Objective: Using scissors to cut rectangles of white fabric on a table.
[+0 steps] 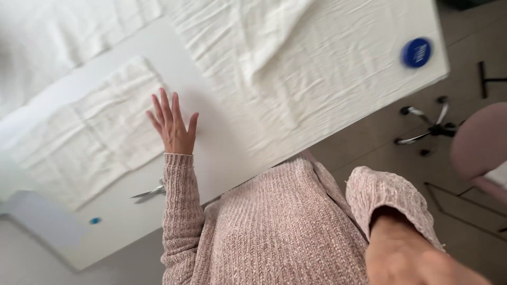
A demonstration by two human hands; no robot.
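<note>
The left hand [173, 125] lies flat and open, palm down, near the desk's near edge. Its four fingers [164, 105] are straight and held close together, pointing away from the body, and the thumb [192, 122] is spread out to the side. It holds nothing. The left forearm, in a ribbed pink knitted sleeve, runs straight back from the wrist to the torso. The right arm is bent and raised close to the camera, past the desk's edge. The right hand [412, 264] is blurred and partly cut off by the frame's lower edge, so its grip cannot be made out.
</note>
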